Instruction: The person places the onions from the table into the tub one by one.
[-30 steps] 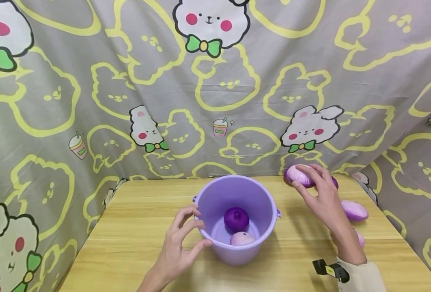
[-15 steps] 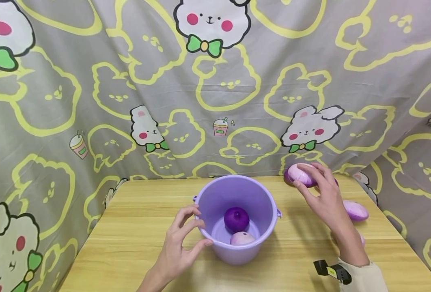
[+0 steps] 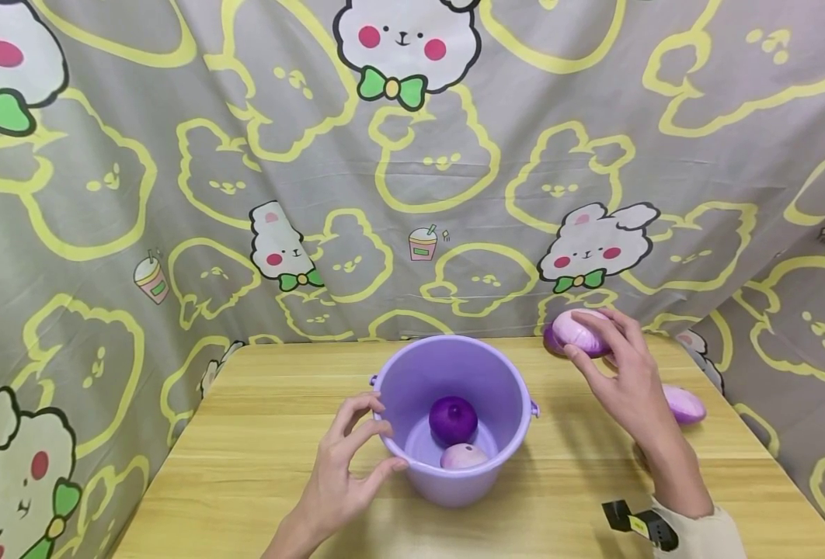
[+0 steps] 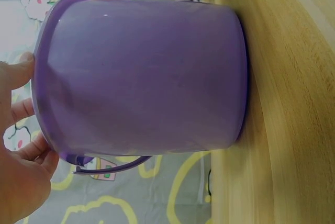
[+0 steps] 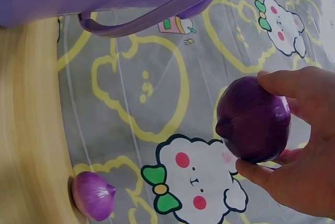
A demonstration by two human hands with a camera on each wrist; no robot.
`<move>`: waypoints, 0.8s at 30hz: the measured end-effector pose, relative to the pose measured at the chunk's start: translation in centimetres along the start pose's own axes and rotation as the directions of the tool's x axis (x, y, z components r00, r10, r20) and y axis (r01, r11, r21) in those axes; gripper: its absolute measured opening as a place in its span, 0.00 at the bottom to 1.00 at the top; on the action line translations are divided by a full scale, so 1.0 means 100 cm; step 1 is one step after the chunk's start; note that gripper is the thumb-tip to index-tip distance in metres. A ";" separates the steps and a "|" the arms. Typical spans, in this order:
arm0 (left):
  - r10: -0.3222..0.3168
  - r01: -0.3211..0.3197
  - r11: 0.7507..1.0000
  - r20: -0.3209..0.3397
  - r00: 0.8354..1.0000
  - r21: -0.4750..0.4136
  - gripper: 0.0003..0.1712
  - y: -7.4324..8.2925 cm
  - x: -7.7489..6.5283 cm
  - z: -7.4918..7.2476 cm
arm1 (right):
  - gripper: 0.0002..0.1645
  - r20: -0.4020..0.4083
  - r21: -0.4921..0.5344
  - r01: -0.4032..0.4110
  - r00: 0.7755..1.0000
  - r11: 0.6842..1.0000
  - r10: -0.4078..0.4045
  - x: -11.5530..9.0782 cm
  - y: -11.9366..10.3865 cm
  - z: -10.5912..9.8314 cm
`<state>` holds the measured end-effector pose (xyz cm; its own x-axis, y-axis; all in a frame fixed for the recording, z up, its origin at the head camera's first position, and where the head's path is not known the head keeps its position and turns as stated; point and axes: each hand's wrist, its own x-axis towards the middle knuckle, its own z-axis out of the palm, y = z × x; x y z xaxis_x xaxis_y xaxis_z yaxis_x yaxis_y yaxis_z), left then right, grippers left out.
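A purple onion [image 5: 254, 119] is held in my right hand [image 3: 625, 373], between the thumb and curled fingers, above the right back of the table. My left hand [image 3: 346, 466] grips the rim of a lilac bucket [image 3: 447, 485] at its left side, thumb toward the front. Inside the bucket lie a dark purple onion [image 3: 453, 421] and a paler one [image 3: 463, 456]. Another purple onion [image 3: 554, 341] sits at the table's back edge, partly hidden by the held onion and hand.
On the right of the wooden table [image 3: 245, 442] lies a further onion [image 3: 685, 405], partly covered by my right forearm. A cartoon-print curtain [image 3: 398, 171] hangs behind the table. The bucket's handle [image 5: 152, 17] hangs down on the far side.
My right hand, holding the onion, has risen slightly and shifted a little to the right. The left hand and the bucket have stayed put.
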<state>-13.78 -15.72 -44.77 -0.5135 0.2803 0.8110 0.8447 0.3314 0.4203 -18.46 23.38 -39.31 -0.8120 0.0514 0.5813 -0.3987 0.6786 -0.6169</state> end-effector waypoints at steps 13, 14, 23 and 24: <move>0.006 -0.006 1.000 -0.002 1.000 0.001 0.16 0.001 0.001 0.000 | 0.29 -0.012 0.006 0.023 1.000 1.000 -0.023 -0.002 -0.009 -0.006; 0.007 -0.007 1.000 -0.002 1.000 0.001 0.16 0.001 0.001 0.000 | 0.29 -0.015 0.004 0.025 1.000 1.000 -0.025 -0.002 -0.009 -0.006; 0.013 -0.013 1.000 -0.004 1.000 -0.004 0.16 0.000 0.001 0.000 | 0.30 -0.042 0.002 0.045 0.998 0.999 -0.044 -0.004 -0.017 -0.011; 0.013 -0.013 1.000 -0.004 1.000 -0.004 0.16 0.000 0.001 0.000 | 0.30 -0.045 0.004 0.048 0.998 0.999 -0.047 -0.004 -0.018 -0.011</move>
<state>-13.80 -15.66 -44.71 -0.5019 0.2812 0.8179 0.8520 0.3238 0.4115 -16.95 22.92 -37.82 -0.7723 0.0522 0.6331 -0.4385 0.6774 -0.5907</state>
